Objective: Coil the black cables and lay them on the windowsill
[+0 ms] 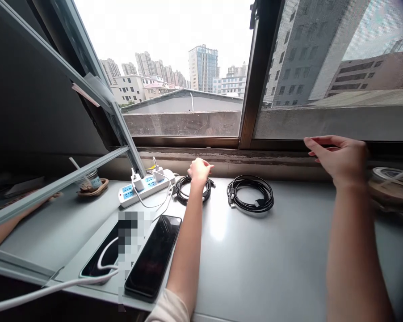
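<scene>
My left hand (pixel 200 170) hovers over the far side of a coiled black cable (pixel 208 193). Its fingers are curled in, and whatever they hold, if anything, is hidden. Raised near the window sill, my right hand (pixel 344 158) has its thumb and fingertips pinched together, with nothing visible between them. A second coiled black cable (pixel 270 203), with plugs at its ends, lies on the grey desk (pixel 262 264) between my two hands. My left forearm reaches past the edge of a black phone (pixel 153 259).
A white power strip (pixel 146 188) with plugged-in chargers stands left of the first coil. Another phone (pixel 102 250) lies beside a white cord (pixel 54 290). Cups stand at both sides, one a jar (pixel 92 180). A metal frame (pixel 104 89) slants across the left; another person's arm (pixel 17 221) shows behind it.
</scene>
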Demonstrator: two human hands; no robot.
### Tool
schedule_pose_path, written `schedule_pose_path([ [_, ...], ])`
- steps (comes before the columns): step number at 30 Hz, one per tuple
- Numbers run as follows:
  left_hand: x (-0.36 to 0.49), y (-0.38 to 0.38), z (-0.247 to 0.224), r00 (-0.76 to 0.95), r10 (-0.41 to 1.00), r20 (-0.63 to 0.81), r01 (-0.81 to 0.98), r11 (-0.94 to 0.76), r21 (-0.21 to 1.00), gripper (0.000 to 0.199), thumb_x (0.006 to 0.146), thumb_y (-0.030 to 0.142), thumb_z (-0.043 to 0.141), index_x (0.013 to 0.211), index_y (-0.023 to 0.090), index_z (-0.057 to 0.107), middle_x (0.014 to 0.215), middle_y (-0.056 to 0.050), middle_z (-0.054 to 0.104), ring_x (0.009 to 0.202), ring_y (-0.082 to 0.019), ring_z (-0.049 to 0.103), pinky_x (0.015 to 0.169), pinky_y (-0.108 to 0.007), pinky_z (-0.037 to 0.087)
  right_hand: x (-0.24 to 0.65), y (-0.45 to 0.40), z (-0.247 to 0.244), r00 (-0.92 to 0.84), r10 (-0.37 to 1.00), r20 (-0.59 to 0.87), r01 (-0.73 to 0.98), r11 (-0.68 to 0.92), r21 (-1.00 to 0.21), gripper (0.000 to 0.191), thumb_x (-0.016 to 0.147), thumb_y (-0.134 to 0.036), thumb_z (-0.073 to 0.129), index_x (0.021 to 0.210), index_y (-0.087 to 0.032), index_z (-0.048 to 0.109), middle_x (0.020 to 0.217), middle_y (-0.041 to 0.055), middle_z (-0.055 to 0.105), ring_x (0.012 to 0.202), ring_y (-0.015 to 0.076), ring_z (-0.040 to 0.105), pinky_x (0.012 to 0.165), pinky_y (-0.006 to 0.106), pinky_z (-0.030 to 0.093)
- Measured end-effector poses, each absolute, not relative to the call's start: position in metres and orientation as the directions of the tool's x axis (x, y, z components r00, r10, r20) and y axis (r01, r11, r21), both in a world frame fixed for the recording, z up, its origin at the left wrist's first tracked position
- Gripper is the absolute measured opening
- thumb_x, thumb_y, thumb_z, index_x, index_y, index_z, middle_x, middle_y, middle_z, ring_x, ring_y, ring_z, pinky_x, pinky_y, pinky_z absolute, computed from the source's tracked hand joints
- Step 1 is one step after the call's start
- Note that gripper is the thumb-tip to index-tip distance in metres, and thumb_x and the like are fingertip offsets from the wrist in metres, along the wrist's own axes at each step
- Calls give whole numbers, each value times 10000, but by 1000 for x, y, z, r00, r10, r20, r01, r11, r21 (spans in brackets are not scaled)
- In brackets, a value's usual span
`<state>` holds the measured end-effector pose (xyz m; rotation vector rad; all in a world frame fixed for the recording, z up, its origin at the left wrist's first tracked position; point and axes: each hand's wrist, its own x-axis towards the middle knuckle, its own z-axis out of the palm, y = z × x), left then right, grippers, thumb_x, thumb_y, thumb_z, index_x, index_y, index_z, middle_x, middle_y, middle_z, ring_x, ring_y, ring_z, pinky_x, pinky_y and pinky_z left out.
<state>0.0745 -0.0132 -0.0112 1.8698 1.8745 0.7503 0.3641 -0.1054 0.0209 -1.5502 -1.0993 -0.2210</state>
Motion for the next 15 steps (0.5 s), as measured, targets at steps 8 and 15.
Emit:
schedule_pose_path([
  [8,123,-18,-21,-85,984,157,868,-4,497,198,849,209,510,947,128,662,1040,-152,669,1002,-239,624,824,-328,455,348,-123,40,599,486,637,674,124,-728,294,657,-410,712,819,-166,734,586,22,613,511,135,605,513,237,467],
  [15,114,-10,-27,-86,988,127,894,20,448,159,786,135,565,918,148,654,1001,-125,682,998,-224,626,822,-307,461,355,-112,33,693,456,558,538,187,-822,362,604,-467,733,744,-135,709,601,34,603,463,120,572,391,195,403],
])
